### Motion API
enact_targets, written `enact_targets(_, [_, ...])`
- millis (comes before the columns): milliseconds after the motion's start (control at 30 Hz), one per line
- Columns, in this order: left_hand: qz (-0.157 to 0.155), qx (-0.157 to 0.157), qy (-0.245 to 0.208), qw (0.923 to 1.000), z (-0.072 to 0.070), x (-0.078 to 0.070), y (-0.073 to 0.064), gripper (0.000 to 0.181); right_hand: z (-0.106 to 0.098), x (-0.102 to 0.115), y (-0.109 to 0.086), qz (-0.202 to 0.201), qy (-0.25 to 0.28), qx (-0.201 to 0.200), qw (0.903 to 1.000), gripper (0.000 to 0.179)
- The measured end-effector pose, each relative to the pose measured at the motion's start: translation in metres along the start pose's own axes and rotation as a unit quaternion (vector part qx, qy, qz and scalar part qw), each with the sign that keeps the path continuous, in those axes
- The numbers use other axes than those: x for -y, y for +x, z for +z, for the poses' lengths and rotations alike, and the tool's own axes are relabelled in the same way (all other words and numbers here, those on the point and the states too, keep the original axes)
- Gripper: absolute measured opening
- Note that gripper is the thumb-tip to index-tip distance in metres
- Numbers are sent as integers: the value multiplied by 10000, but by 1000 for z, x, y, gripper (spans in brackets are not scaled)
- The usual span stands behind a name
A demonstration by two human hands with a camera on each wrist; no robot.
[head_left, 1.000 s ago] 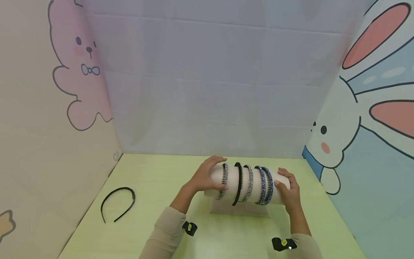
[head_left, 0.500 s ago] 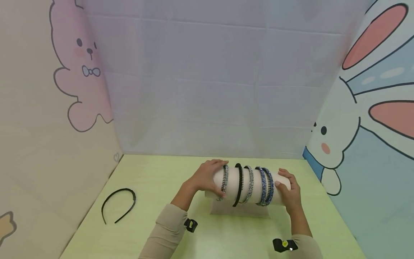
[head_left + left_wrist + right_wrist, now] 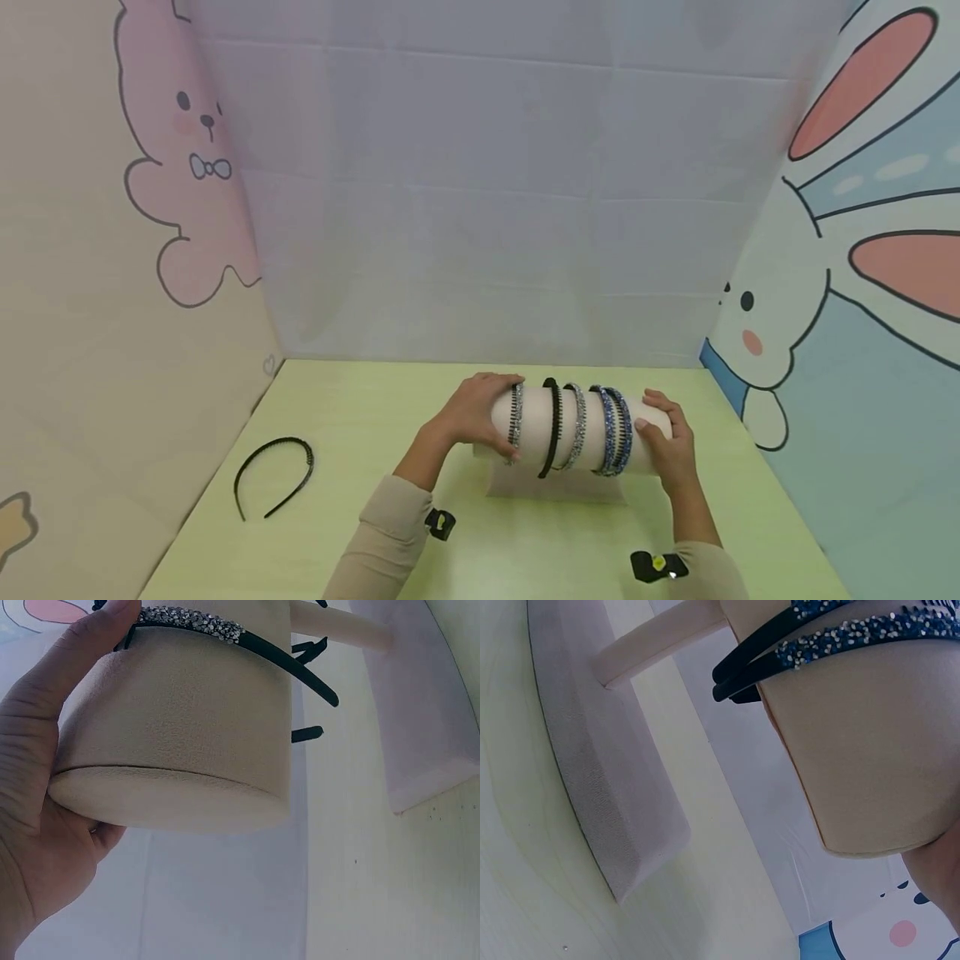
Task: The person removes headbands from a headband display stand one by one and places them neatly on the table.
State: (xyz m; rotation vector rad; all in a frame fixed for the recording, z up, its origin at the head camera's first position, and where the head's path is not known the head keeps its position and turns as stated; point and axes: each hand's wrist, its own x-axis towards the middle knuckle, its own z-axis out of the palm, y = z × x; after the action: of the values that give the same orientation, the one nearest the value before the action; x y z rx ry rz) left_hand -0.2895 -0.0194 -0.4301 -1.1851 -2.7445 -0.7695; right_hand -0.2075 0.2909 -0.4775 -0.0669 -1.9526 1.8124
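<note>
A padded cream headband display stand [image 3: 532, 423] lies as a horizontal roll on a base. Around its left end my left hand [image 3: 474, 410] is spread, thumb in front and fingers over the top, pinching a silver-glitter headband [image 3: 515, 417]. In the left wrist view the thumb lies on that band's stones [image 3: 187, 618]. My right hand [image 3: 673, 446] grips the roll's right end. Between the hands the roll carries a black headband [image 3: 555, 425], a second silver headband [image 3: 578, 425] and two blue-glitter headbands [image 3: 618, 429] side by side.
A single black headband [image 3: 273, 475] lies on the pale green table [image 3: 360, 417] at the left. The stand's flat base [image 3: 622, 787] rests on the tabletop under the roll. Printed cloth walls [image 3: 487, 208] enclose the table's back and sides.
My left thumb has slid lower down the front of the roll, and the left silver headband sits slightly further left. The right hand keeps its place.
</note>
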Motion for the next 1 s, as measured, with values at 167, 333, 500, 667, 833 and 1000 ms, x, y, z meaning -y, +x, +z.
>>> enact_targets(167, [76,-141,-119,9998,2,4,1,108,0,1,0,-69,-17,-21,10000,33])
enact_targets(333, [19,-159,-270,9995,1,4,-2,107,0,2,1,-28,-38,3,10000,33])
enact_targets(500, [-101,-136,-375,9992,0,5,-5,106,1,1,1,-89,-18,39,10000,32])
enact_targets(667, [-46,-205,-429,9989,0,9,-5,106,1,0,3,-72,42,9,10000,33])
enact_targets(833, [-68,-307,-656,9973,0,14,-9,105,1,0,3,-43,93,10,9999,34])
enact_targets(1000, [-71,-420,-1097,9930,-1,19,-15,103,1,0,0,17,6,-27,10000,33])
